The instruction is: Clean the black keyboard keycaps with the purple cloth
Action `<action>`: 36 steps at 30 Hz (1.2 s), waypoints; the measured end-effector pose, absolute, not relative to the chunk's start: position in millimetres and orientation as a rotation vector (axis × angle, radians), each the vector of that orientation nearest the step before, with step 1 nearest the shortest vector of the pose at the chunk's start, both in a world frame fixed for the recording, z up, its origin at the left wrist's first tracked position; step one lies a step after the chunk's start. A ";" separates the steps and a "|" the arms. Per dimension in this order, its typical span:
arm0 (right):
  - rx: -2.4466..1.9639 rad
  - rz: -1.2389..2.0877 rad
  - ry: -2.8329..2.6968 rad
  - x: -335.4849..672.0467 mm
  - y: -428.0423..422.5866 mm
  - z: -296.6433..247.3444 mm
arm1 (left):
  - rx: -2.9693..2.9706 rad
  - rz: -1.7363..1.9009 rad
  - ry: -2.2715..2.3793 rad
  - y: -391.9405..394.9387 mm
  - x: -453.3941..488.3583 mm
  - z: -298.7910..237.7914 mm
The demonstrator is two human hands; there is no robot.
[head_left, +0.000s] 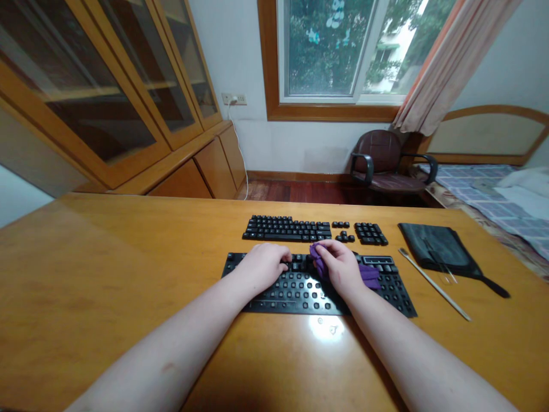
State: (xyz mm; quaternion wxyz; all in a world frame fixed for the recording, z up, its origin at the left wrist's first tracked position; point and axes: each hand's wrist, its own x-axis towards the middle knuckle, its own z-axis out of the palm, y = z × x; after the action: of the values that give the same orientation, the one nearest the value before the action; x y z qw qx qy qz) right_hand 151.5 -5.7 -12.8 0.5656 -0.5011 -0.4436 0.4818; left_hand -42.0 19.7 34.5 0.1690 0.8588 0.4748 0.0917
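Purple cloth is bunching inside the right hand, whose fingers are closing on it in a firm pinch while a loose tail of fabric is trailing out beneath the palm. The left hand is resting half-curled, its fingertips lying on a few keycaps at the top of the black mechanical keyboard; whether it is gripping any single keycap cannot be determined from this view. Both hands are bearing on the keyboard, and its lower rows are showing bare round switch stems.

Caution: the trailing cloth is lying across those exposed stems, and any fibre snagging on one could jerk the board or lift a seated keycap. Detached keycaps are lying in ordered groups just beyond the keyboard on the wooden desk. Because they are sitting so close, a sudden shift of either hand or a dragged cloth could scatter them and lose their layout.

To the right, a slim metal tool is lying beside a black pouch, with its tip pointing toward the keyboard. A careless sweep of the right forearm could knock it aside, and a strong glare on the varnish could hide any small part that is dropped there.
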 end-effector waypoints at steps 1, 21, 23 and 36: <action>-1.178 1.127 -1.045 151.2 -5.8 -12.6 | 2.441 0.271 1.360 19.7 -42.1 34.5; -1.194 1.097 -1.076 152.6 -4.6 -14.2 | 2.869 0.078 1.293 -6.0 -27.4 42.7; -1.185 1.099 -1.064 151.9 -4.5 -13.2 | 2.878 -0.016 1.301 -13.3 -22.7 43.7; -1.193 1.071 -1.110 152.9 -5.1 -16.5 | 2.747 -0.031 1.371 -12.5 -25.0 55.2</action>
State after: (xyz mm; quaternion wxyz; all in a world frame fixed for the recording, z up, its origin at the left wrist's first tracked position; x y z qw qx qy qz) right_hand 152.9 -5.1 -16.5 0.5611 -0.5064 -0.4712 0.4546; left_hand -25.0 -12.5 55.2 0.0357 0.8942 0.4462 -0.0102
